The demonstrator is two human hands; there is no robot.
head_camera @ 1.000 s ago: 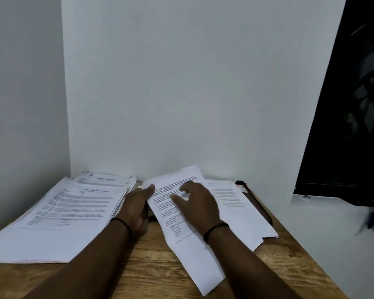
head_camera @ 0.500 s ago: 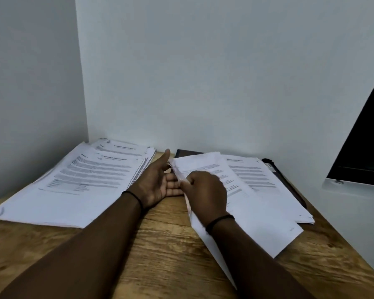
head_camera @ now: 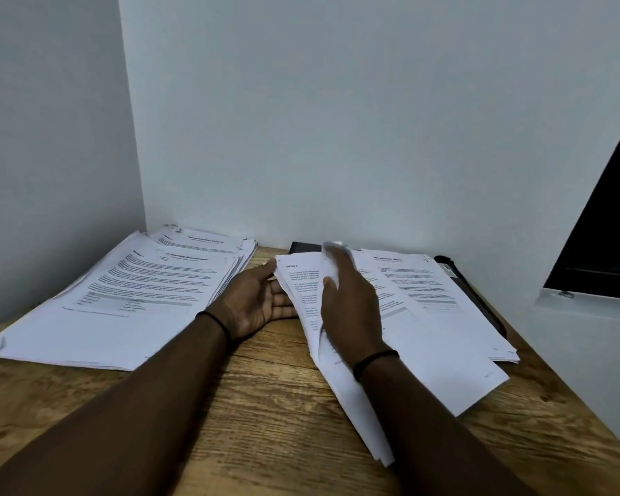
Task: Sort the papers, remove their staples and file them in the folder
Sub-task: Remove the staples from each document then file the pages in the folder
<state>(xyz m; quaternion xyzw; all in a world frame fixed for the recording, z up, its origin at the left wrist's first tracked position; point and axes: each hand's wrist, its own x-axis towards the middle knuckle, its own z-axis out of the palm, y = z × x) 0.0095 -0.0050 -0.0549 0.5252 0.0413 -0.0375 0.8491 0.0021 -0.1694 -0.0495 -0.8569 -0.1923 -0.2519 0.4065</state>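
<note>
Your right hand [head_camera: 351,298] fingers have now curled a page up off the centre-frame stapled packet [head_camera: 303,281], left hand [head_camera: 256,298] gripping its edge: sorting continues.

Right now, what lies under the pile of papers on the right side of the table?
A dark folder lies under the right pile of papers; only its far edge and right edge show. The papers cover the rest of it. The wooden table is below.

table [head_camera: 258,406]: grainy matt wood | papers [head_camera: 129,298]: matt white printed paper | wall [head_camera: 337,119]: smooth matt
</note>
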